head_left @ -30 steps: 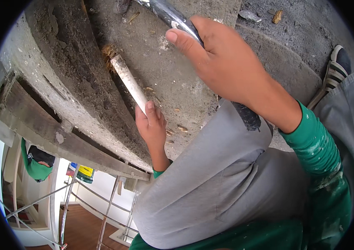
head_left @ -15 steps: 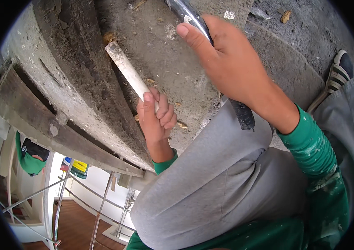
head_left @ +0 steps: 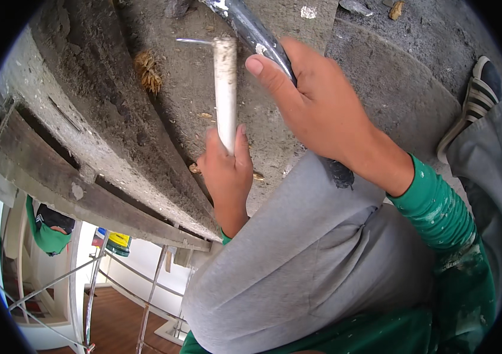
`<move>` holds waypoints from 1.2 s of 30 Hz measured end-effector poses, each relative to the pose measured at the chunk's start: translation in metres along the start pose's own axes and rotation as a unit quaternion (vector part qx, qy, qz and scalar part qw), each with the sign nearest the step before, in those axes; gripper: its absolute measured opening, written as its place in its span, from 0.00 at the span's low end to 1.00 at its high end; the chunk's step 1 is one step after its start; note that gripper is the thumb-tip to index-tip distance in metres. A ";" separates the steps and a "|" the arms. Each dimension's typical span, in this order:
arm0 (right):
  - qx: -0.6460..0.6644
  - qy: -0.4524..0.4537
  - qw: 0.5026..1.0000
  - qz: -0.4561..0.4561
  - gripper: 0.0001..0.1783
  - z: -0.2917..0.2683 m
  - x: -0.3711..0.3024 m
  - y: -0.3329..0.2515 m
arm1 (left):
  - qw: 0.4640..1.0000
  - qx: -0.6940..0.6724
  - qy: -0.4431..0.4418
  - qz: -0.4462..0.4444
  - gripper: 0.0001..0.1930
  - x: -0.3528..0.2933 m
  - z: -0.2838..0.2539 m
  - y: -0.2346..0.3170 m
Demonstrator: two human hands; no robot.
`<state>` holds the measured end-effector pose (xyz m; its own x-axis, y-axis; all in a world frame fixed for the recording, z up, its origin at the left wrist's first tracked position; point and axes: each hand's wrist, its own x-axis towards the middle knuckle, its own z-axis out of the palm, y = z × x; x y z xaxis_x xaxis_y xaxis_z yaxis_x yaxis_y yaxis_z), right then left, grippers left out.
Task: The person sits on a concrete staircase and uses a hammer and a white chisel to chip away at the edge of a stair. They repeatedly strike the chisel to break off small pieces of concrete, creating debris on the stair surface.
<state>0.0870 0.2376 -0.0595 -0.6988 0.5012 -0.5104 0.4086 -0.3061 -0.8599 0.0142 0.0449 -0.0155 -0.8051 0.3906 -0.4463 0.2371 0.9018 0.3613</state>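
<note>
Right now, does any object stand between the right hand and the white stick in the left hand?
Nothing visible does: grey surface shows between the right hand and the white stick. The dark bar in that hand passes just above the stick's top in the picture.

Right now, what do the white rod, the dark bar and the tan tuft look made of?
White rod: plastic or painted wood, can't tell; smooth, even white below, dirt-smeared above. Dark bar: coated metal or hard plastic, probably; glossy, with a bright reflection. Tan tuft: likely splintered wood or plant fibre; rough, frayed strands.
</note>
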 end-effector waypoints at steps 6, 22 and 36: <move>0.002 -0.016 1.000 0.006 0.25 -0.003 -0.005 0.000 | 0.940 -0.274 -0.002 -0.203 0.15 -0.012 0.004 -0.004; 0.120 -0.035 0.992 0.024 0.25 0.048 -0.051 0.025 | 0.880 -0.417 -0.052 -0.221 0.24 -0.002 -0.006 -0.019; 0.134 -0.033 0.990 0.028 0.22 0.089 -0.082 0.027 | 0.883 -0.412 -0.084 -0.207 0.23 0.002 -0.022 -0.040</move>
<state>0.1030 0.1168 -0.0399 -0.7200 0.4263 -0.5476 0.2836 -0.5394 -0.7929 -0.0088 0.0053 -0.0123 -0.6213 0.1425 -0.7705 -0.5909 0.5606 0.5801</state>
